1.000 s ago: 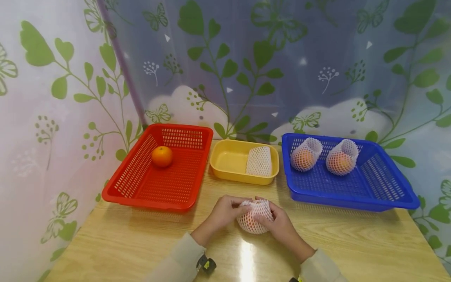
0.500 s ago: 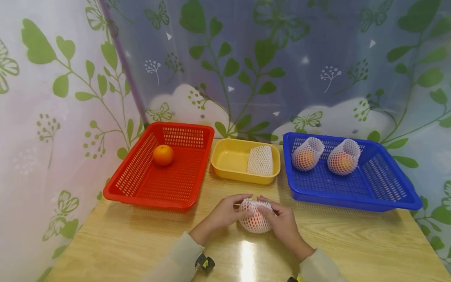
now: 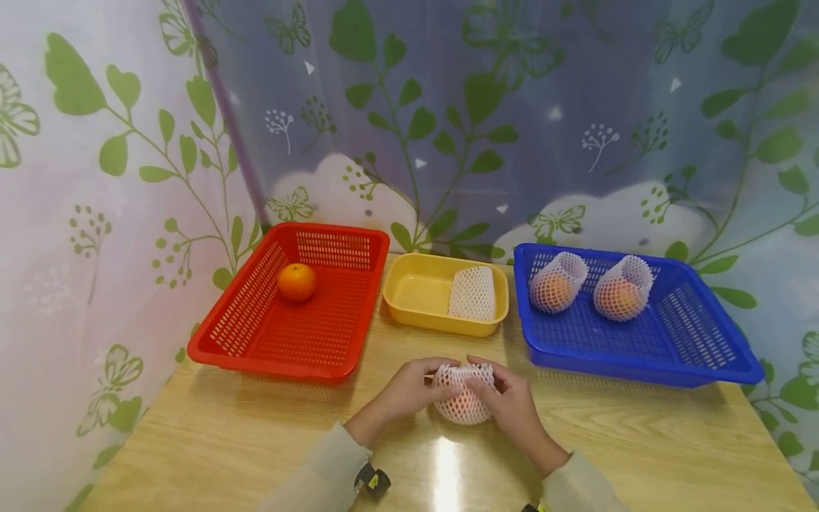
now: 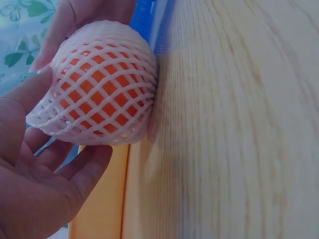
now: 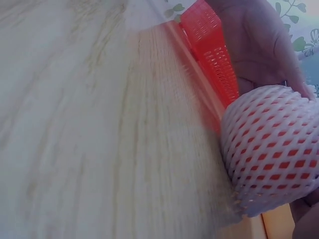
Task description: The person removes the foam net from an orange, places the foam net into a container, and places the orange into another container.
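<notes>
An orange fruit in a white foam net sleeve [image 3: 463, 410] sits on the table between the two hands, and its colour shows through the mesh. My left hand [image 3: 407, 386] grips the sleeve from the left, thumb on its near side and fingers behind. From the right, my right hand [image 3: 513, 402] holds it with the thumb across the front near the sleeve's upper rim. The left wrist view shows the sleeve [image 4: 104, 87] stretched round the fruit, its loose end by the left thumb. In the right wrist view, the right hand [image 5: 307, 211] is mostly hidden by the fruit.
A red basket [image 3: 362, 313] at the left bears one orange [image 3: 296, 282]. Behind the hands, a yellow tray [image 3: 441, 323] holds white foam netting [image 3: 472, 293]. The blue basket [image 3: 614, 364] at the right contains two netted fruits [image 3: 552, 290]. A patterned curtain [image 3: 409, 128] hangs behind.
The left thumb has slid lower along the sleeve's side, and the right thumb has moved up towards its rim. The fruit stays in nearly the same place. Baskets and tray are unchanged.
</notes>
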The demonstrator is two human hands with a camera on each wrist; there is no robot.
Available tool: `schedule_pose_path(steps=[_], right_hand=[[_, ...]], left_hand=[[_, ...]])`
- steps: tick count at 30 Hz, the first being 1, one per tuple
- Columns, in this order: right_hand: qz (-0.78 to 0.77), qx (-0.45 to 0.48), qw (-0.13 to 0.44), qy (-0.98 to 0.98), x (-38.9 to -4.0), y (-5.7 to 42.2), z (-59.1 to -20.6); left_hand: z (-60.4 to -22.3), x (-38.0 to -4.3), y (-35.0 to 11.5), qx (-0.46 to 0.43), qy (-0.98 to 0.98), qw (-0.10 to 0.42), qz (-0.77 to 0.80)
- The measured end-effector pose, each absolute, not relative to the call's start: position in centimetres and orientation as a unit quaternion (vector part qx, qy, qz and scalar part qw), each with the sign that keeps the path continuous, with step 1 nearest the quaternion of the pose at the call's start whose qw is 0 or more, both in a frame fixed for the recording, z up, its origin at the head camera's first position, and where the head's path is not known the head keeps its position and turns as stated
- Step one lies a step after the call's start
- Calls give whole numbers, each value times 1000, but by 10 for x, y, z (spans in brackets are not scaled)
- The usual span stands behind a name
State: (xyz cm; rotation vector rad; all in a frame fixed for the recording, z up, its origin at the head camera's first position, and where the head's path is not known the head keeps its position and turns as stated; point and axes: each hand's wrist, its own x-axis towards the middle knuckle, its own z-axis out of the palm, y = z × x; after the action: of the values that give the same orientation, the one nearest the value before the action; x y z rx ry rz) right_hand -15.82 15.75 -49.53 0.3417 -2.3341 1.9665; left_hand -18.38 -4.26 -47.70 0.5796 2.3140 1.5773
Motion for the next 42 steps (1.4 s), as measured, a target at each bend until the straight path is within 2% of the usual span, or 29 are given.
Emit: schedule_pose_path(steps=[3,8,12,15,33,42], right_hand=[[638,112,7,-762,-158,159,-496],[633,118,-43,-764,-157,160,-496],[626,125,-48,-768,-158,160,-496],[619,125,-36,-775,-158,159,-497],[606,119,-18,-786,-157,161,-501],[626,141,49,-766,-157,159,-498]], left_hand=[[-476,-183,-43,202,802,134,546],[-477,-182,-42,186,802,85,561],[-479,-182,-40,157,806,38,570],[-479,-182,-38,145,805,22,575],[-473,-180,-45,161,795,86,579],[-476,-180,-45,173,792,136,569]])
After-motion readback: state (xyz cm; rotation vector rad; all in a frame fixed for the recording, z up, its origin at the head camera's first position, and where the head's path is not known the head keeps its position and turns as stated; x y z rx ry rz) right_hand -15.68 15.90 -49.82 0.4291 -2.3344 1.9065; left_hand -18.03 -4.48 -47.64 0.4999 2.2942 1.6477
